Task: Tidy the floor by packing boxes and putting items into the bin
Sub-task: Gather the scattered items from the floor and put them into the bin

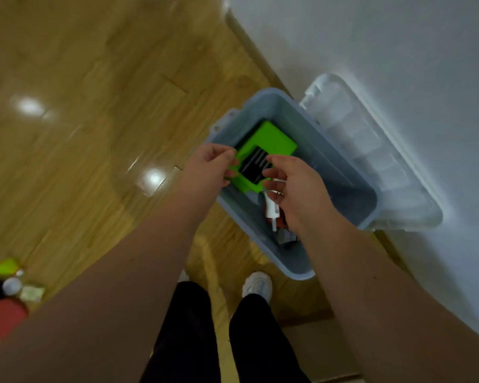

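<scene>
Centre frame, my left hand [210, 165] and right hand [297, 190] pinch a green box [270, 140] by opposite edges, to set it into the bin [369, 217].

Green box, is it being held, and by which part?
Yes, by both hands: the left hand pinches the green box at its left edge, and the right hand seems to grip its near right corner.

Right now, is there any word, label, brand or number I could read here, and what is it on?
No text is readable.
Black label on the green box: pale lines of print, too blurred to read.
Red item on the floor, lower left: too blurred to read.
</scene>
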`<state>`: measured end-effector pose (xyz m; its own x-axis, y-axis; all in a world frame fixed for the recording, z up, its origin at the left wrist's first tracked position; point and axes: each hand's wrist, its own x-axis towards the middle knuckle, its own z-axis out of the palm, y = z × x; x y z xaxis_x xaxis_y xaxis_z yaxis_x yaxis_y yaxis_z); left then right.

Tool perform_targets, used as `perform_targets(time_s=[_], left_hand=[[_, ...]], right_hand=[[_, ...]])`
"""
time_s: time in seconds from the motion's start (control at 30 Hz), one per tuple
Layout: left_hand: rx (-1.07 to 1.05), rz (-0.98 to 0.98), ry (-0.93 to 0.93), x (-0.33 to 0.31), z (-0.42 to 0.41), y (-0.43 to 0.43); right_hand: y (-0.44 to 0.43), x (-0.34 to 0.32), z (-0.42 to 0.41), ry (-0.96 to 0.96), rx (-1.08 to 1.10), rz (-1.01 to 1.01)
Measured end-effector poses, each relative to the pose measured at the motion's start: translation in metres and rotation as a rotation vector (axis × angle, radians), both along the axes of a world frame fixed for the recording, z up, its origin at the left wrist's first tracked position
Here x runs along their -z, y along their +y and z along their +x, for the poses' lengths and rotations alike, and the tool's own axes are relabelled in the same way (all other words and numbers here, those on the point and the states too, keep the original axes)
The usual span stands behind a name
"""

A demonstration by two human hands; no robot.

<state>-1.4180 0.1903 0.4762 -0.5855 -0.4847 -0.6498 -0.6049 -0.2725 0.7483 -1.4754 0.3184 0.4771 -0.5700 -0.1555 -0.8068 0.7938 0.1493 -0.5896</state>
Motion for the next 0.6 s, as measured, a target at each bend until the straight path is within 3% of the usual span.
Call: perform_targets(time_s=[0.3,0.6], left_hand=[[-0.379,-0.021,-0.092,0.000,0.186,-0.097],[-0.621,-0.003,-0.136,-0.001,0.398,-0.166]], right_hand=[[-0.125,-0.016,0.134,0.352,-0.870,0.151],[-0.242,-0.019,0.329,0.297,-1.117,0.114]])
